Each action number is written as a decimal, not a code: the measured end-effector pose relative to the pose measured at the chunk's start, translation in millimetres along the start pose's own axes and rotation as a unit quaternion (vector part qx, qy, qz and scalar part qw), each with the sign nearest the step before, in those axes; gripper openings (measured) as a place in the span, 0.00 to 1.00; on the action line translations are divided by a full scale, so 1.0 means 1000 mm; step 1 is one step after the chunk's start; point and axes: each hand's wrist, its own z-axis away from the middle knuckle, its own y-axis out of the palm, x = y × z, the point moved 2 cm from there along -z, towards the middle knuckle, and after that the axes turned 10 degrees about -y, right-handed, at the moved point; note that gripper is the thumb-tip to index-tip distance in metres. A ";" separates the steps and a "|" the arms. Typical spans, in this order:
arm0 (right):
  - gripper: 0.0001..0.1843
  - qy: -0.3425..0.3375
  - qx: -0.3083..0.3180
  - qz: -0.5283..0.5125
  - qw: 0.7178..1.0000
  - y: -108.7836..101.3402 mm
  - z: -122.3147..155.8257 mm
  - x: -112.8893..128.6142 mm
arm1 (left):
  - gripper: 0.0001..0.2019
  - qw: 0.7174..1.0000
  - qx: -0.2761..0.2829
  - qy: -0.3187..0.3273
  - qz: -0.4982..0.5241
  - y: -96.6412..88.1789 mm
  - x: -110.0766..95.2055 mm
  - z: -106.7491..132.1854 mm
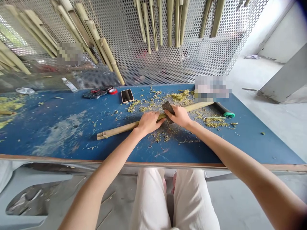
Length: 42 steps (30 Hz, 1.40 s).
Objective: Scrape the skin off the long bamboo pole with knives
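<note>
A long pale bamboo pole (124, 126) lies across the blue workbench (50, 127), its frayed end pointing left. My left hand (150, 123) grips the pole from above. My right hand (179, 116) sits just beyond it, closed over a dark flat scraper (168, 108) pressed on the pole. Most of the scraper's edge is hidden by my fingers and the pole. Yellow-green bamboo shavings (177, 95) are scattered around both hands.
A smartphone (127, 95) and red tape roll (112, 91) lie at the bench's far side. A black roll with a green end (224, 109) lies to the right. Bamboo strips hang from a perforated metal screen (155, 64) behind the bench. My knees are below its near edge.
</note>
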 end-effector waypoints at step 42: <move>0.16 0.026 0.014 -0.004 1.000 -0.004 -0.004 -0.001 | 0.21 0.999 0.015 0.015 0.027 0.000 0.004 -0.005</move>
